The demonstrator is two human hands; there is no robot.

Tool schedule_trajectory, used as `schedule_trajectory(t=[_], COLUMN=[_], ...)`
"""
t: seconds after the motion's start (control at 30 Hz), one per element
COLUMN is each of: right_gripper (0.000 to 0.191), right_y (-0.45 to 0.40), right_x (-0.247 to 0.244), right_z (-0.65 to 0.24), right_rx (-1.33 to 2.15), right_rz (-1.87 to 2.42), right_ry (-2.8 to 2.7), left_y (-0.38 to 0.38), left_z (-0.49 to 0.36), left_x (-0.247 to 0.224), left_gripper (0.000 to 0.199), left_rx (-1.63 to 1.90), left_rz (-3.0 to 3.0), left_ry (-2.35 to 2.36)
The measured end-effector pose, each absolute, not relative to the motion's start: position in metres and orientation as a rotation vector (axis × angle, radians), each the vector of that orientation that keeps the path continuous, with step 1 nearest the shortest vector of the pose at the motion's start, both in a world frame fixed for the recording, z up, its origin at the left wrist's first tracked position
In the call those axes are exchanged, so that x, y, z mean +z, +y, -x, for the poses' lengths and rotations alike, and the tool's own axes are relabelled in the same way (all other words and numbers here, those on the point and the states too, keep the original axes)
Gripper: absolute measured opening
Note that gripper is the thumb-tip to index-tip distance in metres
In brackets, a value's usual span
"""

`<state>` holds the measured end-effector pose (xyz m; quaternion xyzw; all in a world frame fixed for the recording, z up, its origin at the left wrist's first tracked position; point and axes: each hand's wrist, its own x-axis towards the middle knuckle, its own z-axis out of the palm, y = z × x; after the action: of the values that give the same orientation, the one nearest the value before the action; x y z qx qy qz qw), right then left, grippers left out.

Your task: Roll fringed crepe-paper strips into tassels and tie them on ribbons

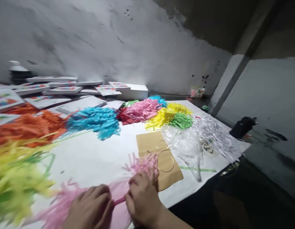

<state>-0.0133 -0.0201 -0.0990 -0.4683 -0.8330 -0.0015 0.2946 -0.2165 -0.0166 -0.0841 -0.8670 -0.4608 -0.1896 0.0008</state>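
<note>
At the table's front edge, pink tissue paper (118, 186) with fringed ends lies under both my hands. Its middle is rolled into a tight, darker pink strand that runs between them. My left hand (91, 208) has its fingers curled round the left part of the tissue, with pink fringe spreading out beyond it. Closed on the right part is my right hand (142, 197), and more fringe (144, 163) sticks up past its fingers. A brown sheet of paper (159, 159) lies just beyond that hand, with a thin loop of wire or string on it.
Heaps of orange (32, 125), blue (95, 121), pink (144, 109), yellow (166, 116) and green (182, 120) fringe ring the white table cover (106, 152). Right of the brown paper are a clear plastic bag (185, 143) and silver tinsel (212, 133). Printed flat boxes (59, 90) stand along the wall.
</note>
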Motion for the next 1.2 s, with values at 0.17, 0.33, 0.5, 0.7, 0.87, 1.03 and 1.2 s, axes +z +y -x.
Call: schedule_trajectory(t=[0.17,0.33,0.5,0.7,0.87,1.03,1.2], right_gripper=[0.016,0.017,0.01,0.014,0.012,0.02,0.031], right_y=[-0.02,-0.025,-0.029,-0.021,-0.013,-0.005,-0.028], right_x=[-0.105,-0.102,-0.103,-0.11,-0.088,-0.071,-0.065], right_z=[0.019,0.016,0.018,0.029,0.018,-0.051,-0.162], right_rx=[0.177,0.202,-0.007,-0.165,0.16,0.179,-0.13], right_rz=[1.316,1.165,0.997,0.914,1.071,1.205,1.27], right_ry=[-2.037,-2.083,-2.195,-2.147,-1.865,-1.405,-1.073], left_y=[-0.02,-0.027,-0.025,-0.038,-0.046,-0.033,-0.019], left_z=[0.206,0.207,0.204,0.197,0.194,0.203,0.23], left_x=[-0.063,-0.076,-0.089,-0.089,-0.108,-0.102,-0.08], left_gripper=[0.018,0.022,0.025,0.014,0.018,0.02,0.023], left_rx=[-0.433,-0.575,-0.705,-1.013,-0.886,-0.893,-0.845], left_rz=[2.652,2.66,2.602,2.566,2.732,2.754,2.771], left_ry=[-1.719,-1.316,-1.163,-1.117,-1.152,-1.328,-1.495])
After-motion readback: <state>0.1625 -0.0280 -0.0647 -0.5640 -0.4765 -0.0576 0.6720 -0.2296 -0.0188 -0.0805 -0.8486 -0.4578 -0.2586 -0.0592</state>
